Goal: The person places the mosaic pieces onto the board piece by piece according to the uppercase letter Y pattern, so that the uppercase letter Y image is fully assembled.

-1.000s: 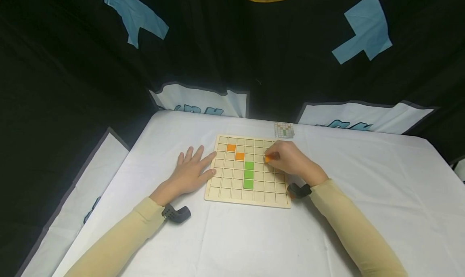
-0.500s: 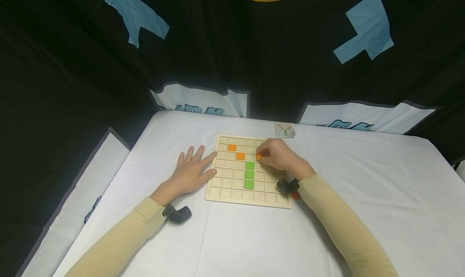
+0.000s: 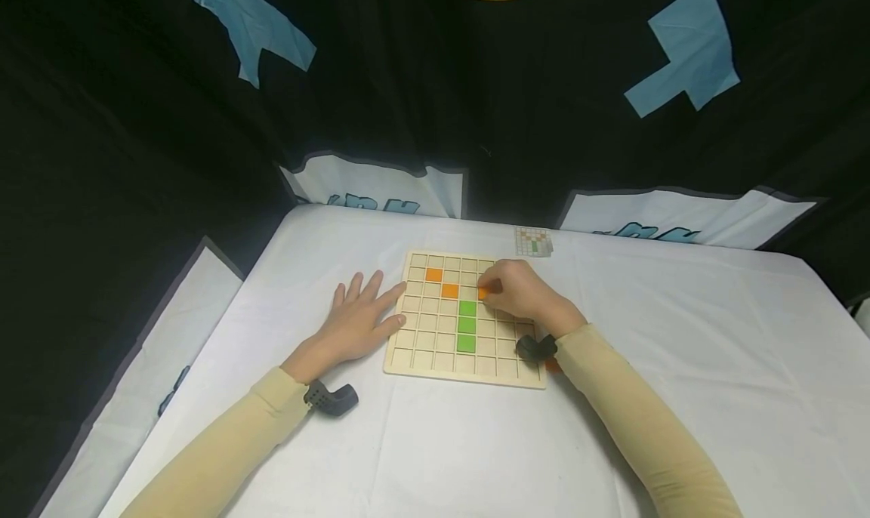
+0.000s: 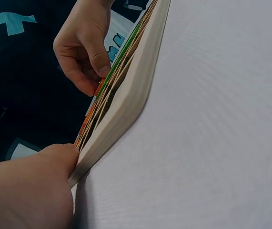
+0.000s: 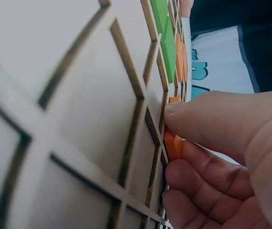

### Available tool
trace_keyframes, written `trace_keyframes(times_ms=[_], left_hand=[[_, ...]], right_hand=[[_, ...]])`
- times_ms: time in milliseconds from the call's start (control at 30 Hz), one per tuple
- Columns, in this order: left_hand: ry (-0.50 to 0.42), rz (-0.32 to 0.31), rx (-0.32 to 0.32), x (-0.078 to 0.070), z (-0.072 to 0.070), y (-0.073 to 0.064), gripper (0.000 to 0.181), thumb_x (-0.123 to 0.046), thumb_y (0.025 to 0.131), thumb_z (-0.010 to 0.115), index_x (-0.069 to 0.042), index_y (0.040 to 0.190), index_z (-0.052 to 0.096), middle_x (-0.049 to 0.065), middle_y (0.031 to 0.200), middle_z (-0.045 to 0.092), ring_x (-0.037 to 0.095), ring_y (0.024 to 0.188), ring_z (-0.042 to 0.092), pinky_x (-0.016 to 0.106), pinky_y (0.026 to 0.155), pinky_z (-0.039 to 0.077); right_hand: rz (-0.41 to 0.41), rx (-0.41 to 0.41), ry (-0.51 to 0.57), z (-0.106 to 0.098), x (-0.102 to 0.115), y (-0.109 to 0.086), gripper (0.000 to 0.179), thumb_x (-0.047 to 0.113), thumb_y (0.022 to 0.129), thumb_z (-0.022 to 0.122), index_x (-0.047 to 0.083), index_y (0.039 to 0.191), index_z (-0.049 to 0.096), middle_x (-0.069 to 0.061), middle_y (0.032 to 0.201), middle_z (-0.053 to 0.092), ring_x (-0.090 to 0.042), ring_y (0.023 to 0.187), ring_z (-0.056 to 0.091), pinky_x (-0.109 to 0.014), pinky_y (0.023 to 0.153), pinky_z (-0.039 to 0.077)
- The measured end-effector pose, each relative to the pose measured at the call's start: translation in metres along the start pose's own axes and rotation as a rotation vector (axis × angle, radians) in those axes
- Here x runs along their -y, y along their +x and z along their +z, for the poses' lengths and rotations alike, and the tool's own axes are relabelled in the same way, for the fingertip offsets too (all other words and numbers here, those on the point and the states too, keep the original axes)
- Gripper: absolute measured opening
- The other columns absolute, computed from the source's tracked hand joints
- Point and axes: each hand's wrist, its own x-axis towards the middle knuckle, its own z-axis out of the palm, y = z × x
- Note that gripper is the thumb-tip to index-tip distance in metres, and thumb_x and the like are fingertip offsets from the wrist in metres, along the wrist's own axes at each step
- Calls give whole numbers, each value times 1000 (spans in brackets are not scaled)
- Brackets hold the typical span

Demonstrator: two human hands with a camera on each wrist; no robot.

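A square wooden grid board (image 3: 421, 365) lies on the white table. Three green tiles (image 3: 467, 325) form a column in its cells, and two orange tiles (image 3: 450, 291) step diagonally above them to the left. My right hand (image 3: 526, 291) pinches another orange tile (image 5: 173, 145) between thumb and fingers, low over a cell up and right of the green column. Whether this tile lies fully in the cell cannot be told. My left hand (image 3: 353, 322) rests with spread fingers at the board's left edge; in the left wrist view its thumb (image 4: 62, 160) touches the rim.
A small pattern card (image 3: 533, 242) with a coloured grid lies beyond the board's far right side. Orange pieces (image 3: 553, 365) show partly beneath my right wrist, beside the board. A black curtain (image 3: 503, 103) hangs behind the table.
My right hand has moved left across the board with the orange tile, then stayed nearly still over the last half second. My left hand and the board have not moved.
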Motion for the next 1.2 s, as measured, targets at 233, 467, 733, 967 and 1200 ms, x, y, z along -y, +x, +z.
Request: trace_keyframes(times_ms=[233,467,733,967,1200], left_hand=[[4,2,-5,1,1,0,65,-48,103,48,-19,160,35,26,169,16,55,155,4,74,122,3],[10,2,-7,3,1,1,65,-49,103,48,-20,160,35,25,169,16,55,155,4,74,122,3],[6,1,-8,2,1,1,65,-48,103,49,-19,160,35,26,169,16,55,155,4,74,122,3],[6,3,-9,3,2,1,65,-48,103,49,-20,160,35,26,169,17,55,155,4,74,121,4],[4,3,-11,4,3,1,65,-48,103,49,-20,160,35,25,169,16,55,155,4,74,122,3]], right_hand=[[-9,0,-5,1,0,0,31,-1,79,75,1,110,78,-12,108,77,-22,93,62,-42,92,55],[-6,2,-14,0,3,-2,31,-2,79,74,1,110,78,-13,108,76,-22,91,61,-41,90,55],[-17,12,-30,0,7,-3,32,-4,79,72,0,111,78,-13,107,76,-24,94,63,-42,94,55],[-22,11,-29,2,5,-4,32,-2,80,72,0,111,77,-12,107,76,-24,97,65,-43,97,55],[-42,-4,-61,-1,6,-8,30,-1,81,74,-1,111,77,-11,104,77,-22,90,63,-41,90,57]])
